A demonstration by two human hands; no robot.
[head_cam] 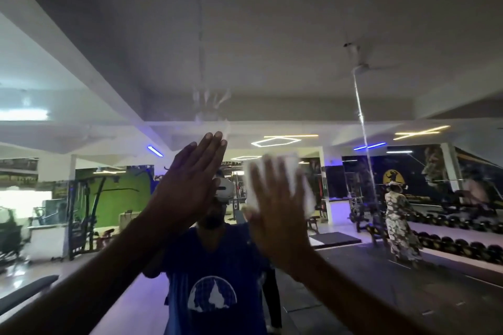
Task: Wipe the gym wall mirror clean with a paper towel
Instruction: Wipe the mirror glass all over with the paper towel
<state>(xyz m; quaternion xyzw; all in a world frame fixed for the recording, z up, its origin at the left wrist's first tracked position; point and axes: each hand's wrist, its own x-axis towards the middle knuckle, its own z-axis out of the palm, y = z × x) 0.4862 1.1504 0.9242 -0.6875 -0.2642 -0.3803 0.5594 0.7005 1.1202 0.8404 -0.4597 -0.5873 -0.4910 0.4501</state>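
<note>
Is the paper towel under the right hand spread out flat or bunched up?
Bunched into a thick pad. The paper towel bulges out white around the straight fingers of the right hand pressing it against the mirror. Motion blur hides its folds.

Your left hand (187,185) and right hand (275,207) are showing bare, forearms unsleeved; in the mirror (272,35) you are wearing a blue T-shirt (215,266) bearing a white dome-shaped emblem (212,295); a white headset (225,187) is covering your eyes.
</note>
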